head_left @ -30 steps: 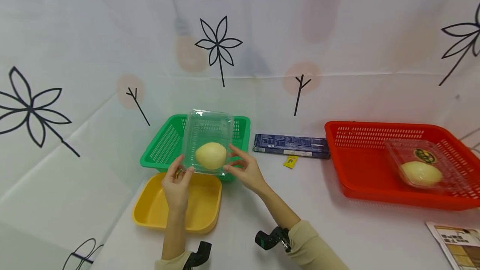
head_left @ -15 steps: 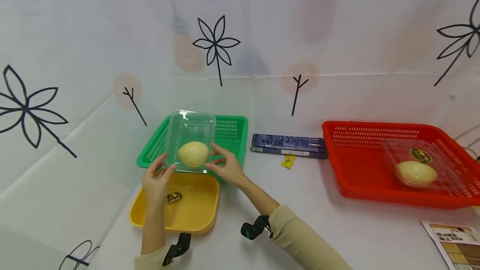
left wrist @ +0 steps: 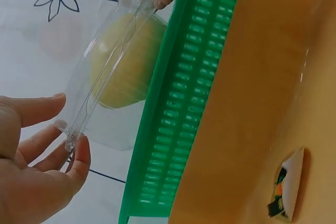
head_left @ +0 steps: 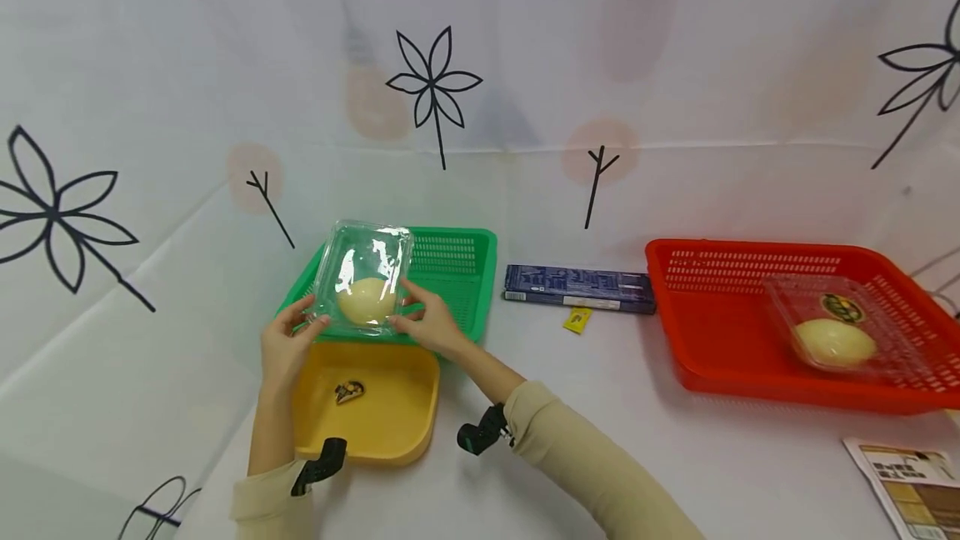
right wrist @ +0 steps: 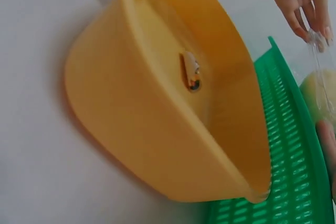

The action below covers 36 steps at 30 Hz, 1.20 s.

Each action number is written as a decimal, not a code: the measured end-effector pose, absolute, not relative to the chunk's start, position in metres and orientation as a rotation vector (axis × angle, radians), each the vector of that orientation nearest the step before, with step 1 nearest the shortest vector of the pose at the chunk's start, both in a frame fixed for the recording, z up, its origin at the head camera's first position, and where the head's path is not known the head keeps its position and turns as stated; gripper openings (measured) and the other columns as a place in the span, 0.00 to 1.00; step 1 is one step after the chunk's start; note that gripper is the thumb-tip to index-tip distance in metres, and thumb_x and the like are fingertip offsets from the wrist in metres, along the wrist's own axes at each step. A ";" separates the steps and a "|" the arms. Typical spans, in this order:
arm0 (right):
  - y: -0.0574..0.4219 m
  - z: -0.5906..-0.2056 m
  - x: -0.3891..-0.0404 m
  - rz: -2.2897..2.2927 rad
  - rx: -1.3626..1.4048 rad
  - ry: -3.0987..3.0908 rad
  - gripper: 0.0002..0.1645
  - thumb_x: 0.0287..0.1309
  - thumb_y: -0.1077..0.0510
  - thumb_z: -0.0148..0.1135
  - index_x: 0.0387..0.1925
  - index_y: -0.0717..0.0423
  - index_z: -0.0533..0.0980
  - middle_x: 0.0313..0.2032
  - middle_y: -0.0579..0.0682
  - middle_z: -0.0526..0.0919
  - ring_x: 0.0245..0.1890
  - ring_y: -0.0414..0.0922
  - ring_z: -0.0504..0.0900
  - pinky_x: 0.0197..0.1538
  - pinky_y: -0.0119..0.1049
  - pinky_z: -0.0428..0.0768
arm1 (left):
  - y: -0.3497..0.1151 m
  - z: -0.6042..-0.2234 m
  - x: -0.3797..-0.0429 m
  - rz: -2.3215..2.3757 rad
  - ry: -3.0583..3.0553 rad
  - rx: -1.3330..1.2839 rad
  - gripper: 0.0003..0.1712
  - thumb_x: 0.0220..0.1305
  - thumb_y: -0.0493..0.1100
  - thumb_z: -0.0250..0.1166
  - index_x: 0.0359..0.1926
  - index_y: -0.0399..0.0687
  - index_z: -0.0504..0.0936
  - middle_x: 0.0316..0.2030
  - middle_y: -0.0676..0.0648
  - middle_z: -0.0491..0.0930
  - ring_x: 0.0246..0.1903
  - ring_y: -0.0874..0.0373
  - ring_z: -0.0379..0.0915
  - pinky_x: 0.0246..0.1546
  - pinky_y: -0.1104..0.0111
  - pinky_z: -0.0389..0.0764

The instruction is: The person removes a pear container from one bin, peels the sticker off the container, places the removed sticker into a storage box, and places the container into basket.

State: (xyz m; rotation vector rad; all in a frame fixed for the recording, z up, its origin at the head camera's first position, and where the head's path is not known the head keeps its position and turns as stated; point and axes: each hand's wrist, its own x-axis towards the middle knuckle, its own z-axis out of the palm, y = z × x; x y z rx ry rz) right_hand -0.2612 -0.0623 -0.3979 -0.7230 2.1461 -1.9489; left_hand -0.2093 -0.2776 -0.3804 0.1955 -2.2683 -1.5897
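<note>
A clear plastic clamshell box [head_left: 362,252] holds one pale yellow oval fruit [head_left: 366,301]. Its two rims lie together along the seam in the left wrist view. My left hand [head_left: 281,348] pinches the near left corner between thumb and fingers. On the opposite side my right hand [head_left: 431,323] grips the near right corner. The box is tilted over the left part of the green basket [head_left: 453,286], its lower edge overlapping the basket's near rim. Just in front stands a yellow basin [head_left: 405,373] with a crumpled sticker-like scrap [head_left: 349,392] lying inside.
To the right is a red basket [head_left: 727,332] with another clear box [head_left: 840,323] holding a similar fruit. A dark blue flat box [head_left: 577,286] lies between the baskets, a small yellow packet [head_left: 577,320] before it. A printed sheet [head_left: 911,482] lies front right.
Both hands have carried the box leftward across the green basket and tilted it differently, so glare now shows on top. More of the basin and the scrap in it has come into view.
</note>
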 end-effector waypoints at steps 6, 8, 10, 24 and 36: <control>-0.072 -0.397 -0.279 -1.941 -0.566 1.942 0.42 0.58 0.65 0.61 0.71 0.56 0.54 0.52 0.64 0.68 0.42 0.59 0.81 0.44 0.39 0.81 | -0.293 -0.379 -0.220 -1.603 -2.380 0.294 0.28 0.64 0.41 0.60 0.64 0.39 0.68 0.62 0.42 0.67 0.46 0.63 0.61 0.37 0.82 0.67; -0.074 -0.395 -0.281 -1.933 -0.534 1.908 0.42 0.58 0.65 0.61 0.70 0.57 0.54 0.51 0.64 0.68 0.44 0.58 0.81 0.44 0.38 0.81 | -0.297 -0.381 -0.223 -1.621 -2.386 0.295 0.28 0.65 0.41 0.60 0.64 0.39 0.68 0.62 0.42 0.66 0.45 0.66 0.61 0.42 0.79 0.67; -0.077 -0.394 -0.282 -1.917 -0.512 1.904 0.41 0.58 0.65 0.61 0.70 0.58 0.54 0.52 0.63 0.67 0.45 0.58 0.80 0.44 0.38 0.81 | -0.301 -0.384 -0.227 -1.636 -2.404 0.289 0.29 0.65 0.42 0.59 0.65 0.38 0.66 0.63 0.41 0.66 0.44 0.67 0.62 0.48 0.74 0.68; -0.080 -0.400 -0.292 -1.868 -0.457 1.842 0.40 0.62 0.61 0.58 0.71 0.56 0.52 0.62 0.64 0.62 0.49 0.59 0.78 0.50 0.42 0.79 | -0.302 -0.387 -0.250 -1.642 -2.392 0.370 0.27 0.64 0.38 0.60 0.62 0.34 0.69 0.59 0.32 0.69 0.30 0.72 0.69 0.33 0.79 0.74; -0.080 -0.403 -0.292 -1.760 -0.506 1.867 0.41 0.64 0.60 0.55 0.72 0.58 0.47 0.64 0.69 0.59 0.53 0.60 0.75 0.55 0.46 0.75 | -0.298 -0.391 -0.251 -1.421 -2.526 0.360 0.24 0.64 0.37 0.57 0.58 0.28 0.70 0.54 0.24 0.69 0.54 0.33 0.67 0.53 0.47 0.70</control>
